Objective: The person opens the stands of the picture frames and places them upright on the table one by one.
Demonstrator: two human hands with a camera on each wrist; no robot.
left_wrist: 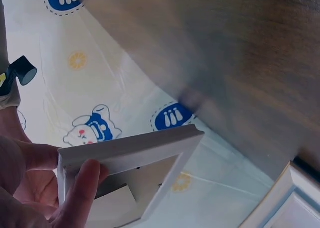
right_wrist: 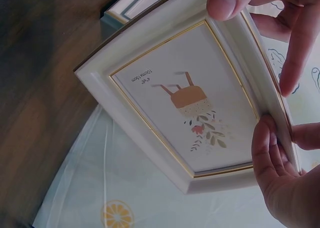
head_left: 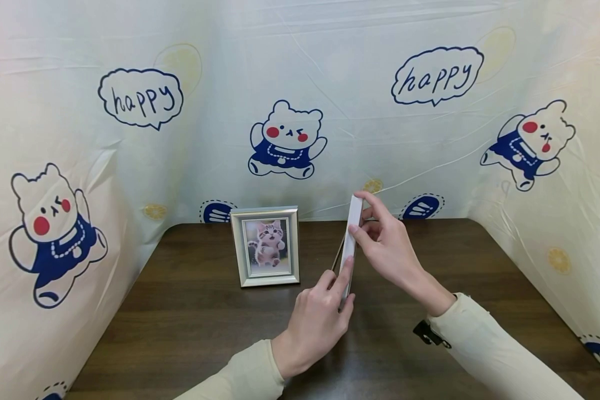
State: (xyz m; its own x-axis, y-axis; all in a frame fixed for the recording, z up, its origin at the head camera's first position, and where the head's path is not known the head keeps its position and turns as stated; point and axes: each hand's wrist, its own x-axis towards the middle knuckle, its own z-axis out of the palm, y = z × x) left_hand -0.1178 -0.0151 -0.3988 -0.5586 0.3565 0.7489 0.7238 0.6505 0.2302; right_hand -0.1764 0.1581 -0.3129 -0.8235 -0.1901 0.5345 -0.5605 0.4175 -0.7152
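Both hands hold a white picture frame, upright and edge-on in the head view. My right hand grips its upper part, thumb and fingers along the edge. Lower down, my left hand holds the frame with its index finger laid on the edge. The right wrist view shows the front: gold inner trim and a printed insert with a potted plant and size marking. The frame's recessed back faces the left wrist camera. A thin brown edge slants out from its left side.
A second picture frame, with a kitten photo, stands on the dark wooden table left of the hands. Behind and around the table hangs a pale cloth printed with cartoon bears. A small black device is on the right sleeve.
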